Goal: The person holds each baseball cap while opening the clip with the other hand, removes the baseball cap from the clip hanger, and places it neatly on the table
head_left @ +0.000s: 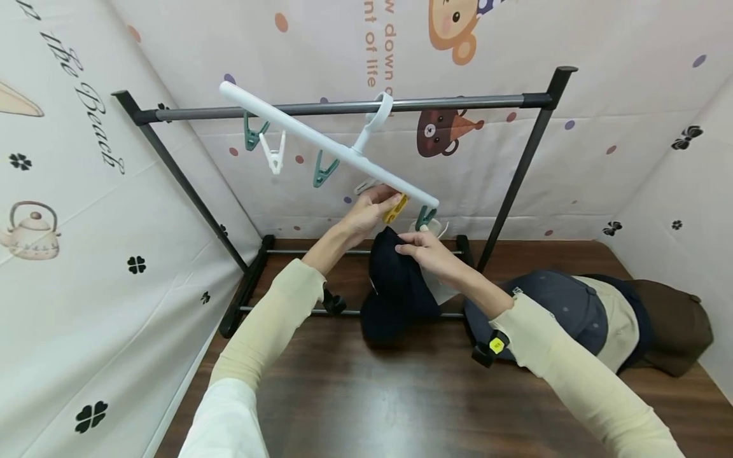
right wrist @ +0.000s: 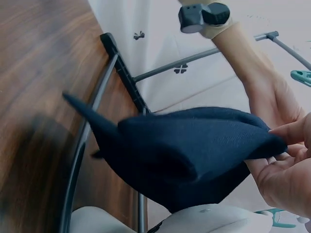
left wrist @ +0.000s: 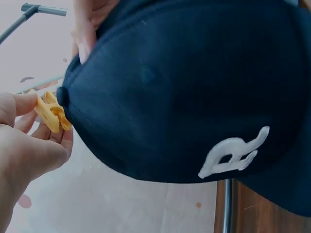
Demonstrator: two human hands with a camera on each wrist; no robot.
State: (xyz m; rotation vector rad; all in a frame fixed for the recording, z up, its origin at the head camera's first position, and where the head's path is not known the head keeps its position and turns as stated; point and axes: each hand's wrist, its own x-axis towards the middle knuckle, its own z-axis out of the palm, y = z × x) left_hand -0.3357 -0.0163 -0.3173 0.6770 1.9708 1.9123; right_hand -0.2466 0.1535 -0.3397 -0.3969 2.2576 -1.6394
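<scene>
A dark navy cap (head_left: 395, 280) with a white embroidered letter (left wrist: 233, 153) hangs crown up, its brim toward the floor. Thumb and fingers of my right hand (head_left: 431, 256) pinch the top of its crown. My left hand (head_left: 366, 213) pinches a yellow clip (head_left: 395, 208) on the pale blue hanger (head_left: 338, 149). In the left wrist view, that clip sits right beside the button on the cap's crown. Behind the navy cap, a white cap (right wrist: 209, 221) hangs near the green clip (head_left: 425, 217) at the hanger's lower end, mostly hidden.
The hanger hooks over the rail (head_left: 458, 104) of a black rack and slopes down to the right. A white clip (head_left: 273, 154) and green clips (head_left: 324, 170) dangle from its raised side. Several nested caps (head_left: 561, 312) lie on the wooden floor at right.
</scene>
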